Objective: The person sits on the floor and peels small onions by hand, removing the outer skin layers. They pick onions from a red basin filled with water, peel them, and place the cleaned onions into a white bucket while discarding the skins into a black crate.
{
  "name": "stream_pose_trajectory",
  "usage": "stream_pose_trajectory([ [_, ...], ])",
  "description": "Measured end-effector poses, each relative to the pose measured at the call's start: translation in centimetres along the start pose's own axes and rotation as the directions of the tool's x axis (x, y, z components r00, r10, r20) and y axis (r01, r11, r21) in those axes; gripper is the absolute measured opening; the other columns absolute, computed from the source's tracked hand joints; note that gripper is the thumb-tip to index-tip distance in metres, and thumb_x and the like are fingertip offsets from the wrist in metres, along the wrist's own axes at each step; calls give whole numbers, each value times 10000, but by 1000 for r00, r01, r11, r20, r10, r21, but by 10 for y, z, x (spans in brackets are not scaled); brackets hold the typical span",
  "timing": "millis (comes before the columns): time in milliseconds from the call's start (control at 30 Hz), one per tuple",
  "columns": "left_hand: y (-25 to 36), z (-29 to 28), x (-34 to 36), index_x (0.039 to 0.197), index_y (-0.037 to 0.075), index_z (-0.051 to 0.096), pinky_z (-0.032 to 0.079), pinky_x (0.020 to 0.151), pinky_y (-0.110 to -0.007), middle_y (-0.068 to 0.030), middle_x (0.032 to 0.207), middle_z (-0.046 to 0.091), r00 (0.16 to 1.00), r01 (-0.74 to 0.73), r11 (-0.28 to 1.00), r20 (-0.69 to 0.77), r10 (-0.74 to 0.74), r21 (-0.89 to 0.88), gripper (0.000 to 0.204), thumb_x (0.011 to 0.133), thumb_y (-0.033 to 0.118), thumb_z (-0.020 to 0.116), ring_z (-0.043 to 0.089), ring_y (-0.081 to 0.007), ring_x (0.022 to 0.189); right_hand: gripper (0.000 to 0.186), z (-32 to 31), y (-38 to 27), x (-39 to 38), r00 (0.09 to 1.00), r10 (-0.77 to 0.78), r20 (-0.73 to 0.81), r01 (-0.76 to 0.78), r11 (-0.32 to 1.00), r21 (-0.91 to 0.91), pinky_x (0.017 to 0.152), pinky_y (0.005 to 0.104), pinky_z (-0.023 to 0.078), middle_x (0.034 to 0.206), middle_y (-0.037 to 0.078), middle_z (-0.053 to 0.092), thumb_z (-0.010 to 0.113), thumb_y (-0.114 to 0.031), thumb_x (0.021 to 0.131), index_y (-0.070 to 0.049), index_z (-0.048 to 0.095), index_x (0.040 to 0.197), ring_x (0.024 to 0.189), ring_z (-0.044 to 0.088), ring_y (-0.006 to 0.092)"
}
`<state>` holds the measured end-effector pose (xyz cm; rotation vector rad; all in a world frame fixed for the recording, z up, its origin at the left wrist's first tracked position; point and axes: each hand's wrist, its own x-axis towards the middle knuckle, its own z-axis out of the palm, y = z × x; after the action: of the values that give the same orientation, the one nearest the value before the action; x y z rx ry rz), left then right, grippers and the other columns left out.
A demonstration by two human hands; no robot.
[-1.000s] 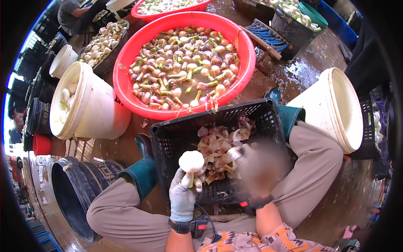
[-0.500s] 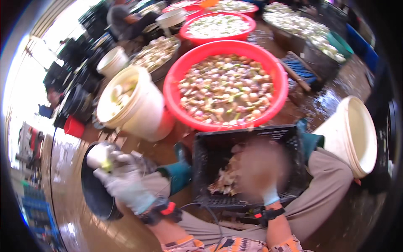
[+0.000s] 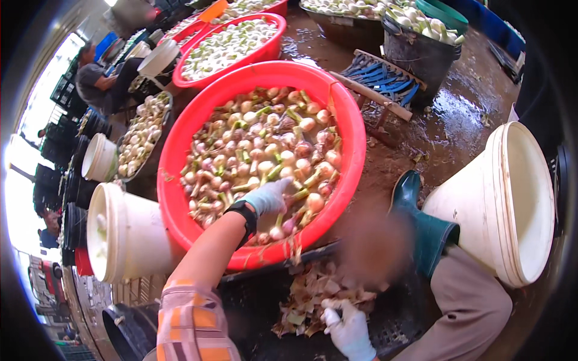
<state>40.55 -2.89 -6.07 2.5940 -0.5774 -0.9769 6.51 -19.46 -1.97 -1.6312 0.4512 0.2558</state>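
Left hand [image 3: 269, 196], gloved, fingers curled over onions [image 3: 265, 150] inside red tub [image 3: 355, 150]; right hand [image 3: 351, 328] pinches small object above peelings [image 3: 313, 295] in black crate [image 3: 397, 325].

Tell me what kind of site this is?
Probably an open-air produce sorting and trimming yard: big red plastic basins heaped with pale stemmed bulbs, white plastic buckets, a black crate of peeled skins, wet concrete floor. The gloved left hand reaches into the nearest basin.
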Motion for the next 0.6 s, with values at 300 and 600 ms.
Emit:
stream_pose_trajectory([
  [300,7,-13,-35,1251,-14,520,518,797,-320,-96,991,655,987,150,751,57,-148,-643,603,743,170,787,641,-186,872,186,-11,-12,1,987,-143,-71,142,990,-28,560,329,514,799,103,662,572,-166,959,-21,622,1065,645,643,193],
  [600,97,89,-252,1006,46,625,430,442,-253,-74,857,670,920,-210,-79,-170,-353,-975,494,997,512,463,587,-144,599,542,-6,-48,-29,837,-534,119,538,763,-357,613,460,488,710,188,650,516,-289,970,-80,403,1457,575,619,367],
])
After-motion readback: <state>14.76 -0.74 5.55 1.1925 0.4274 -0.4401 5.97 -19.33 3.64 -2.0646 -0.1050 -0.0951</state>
